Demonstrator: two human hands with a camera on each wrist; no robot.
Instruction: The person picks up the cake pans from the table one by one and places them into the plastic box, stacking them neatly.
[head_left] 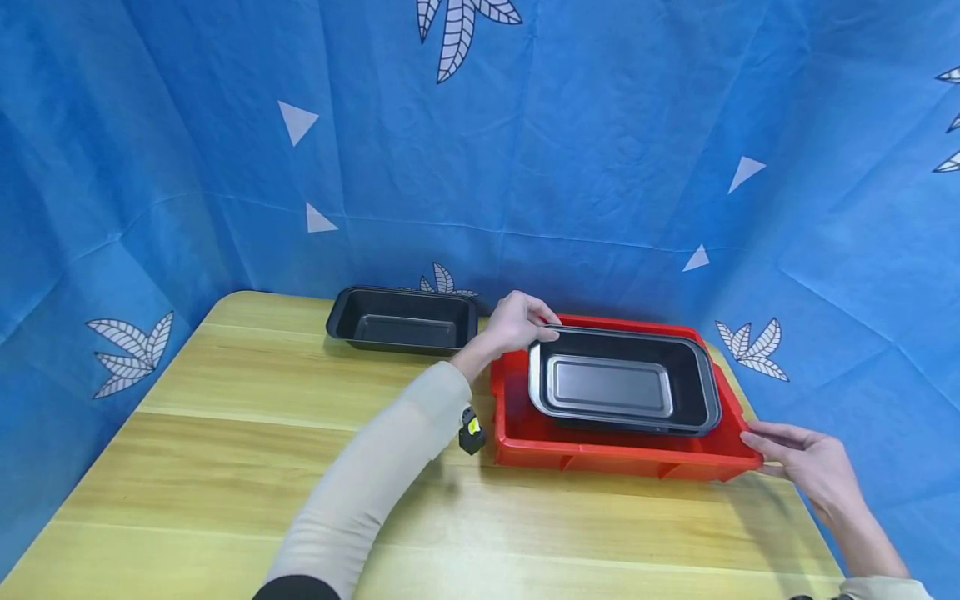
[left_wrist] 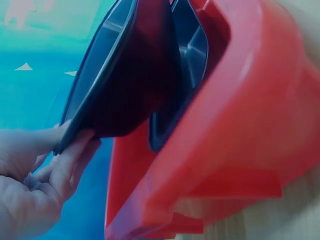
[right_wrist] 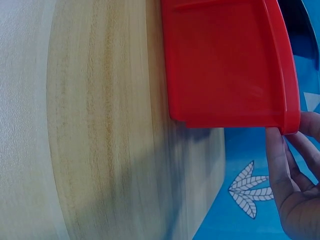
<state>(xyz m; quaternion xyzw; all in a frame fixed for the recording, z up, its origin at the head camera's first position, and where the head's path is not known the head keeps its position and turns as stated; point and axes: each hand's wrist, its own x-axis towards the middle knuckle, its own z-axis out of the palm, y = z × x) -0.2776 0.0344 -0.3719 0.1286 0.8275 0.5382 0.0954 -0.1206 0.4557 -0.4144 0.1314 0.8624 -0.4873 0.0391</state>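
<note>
My left hand (head_left: 517,323) pinches the left end of a dark loaf pan's rim, thumb on one side and fingers on the other. This loaf pan (head_left: 609,385) is tilted above a red plastic bin (head_left: 600,457). Beneath it, a second dark loaf pan (left_wrist: 194,52) shows inside the bin in the left wrist view; the head view mostly hides it. At the bin's front right corner, my right hand (head_left: 813,467) grips the rim between thumb and fingers. In the right wrist view the fingers (right_wrist: 278,165) touch the bin's edge.
Another dark loaf pan (head_left: 405,323) sits on the wooden table (head_left: 225,442) at the back, left of the bin. A small black device with a yellow mark (head_left: 472,431) is beside my left forearm. Blue patterned cloth (head_left: 562,167) hangs behind the table and at both sides.
</note>
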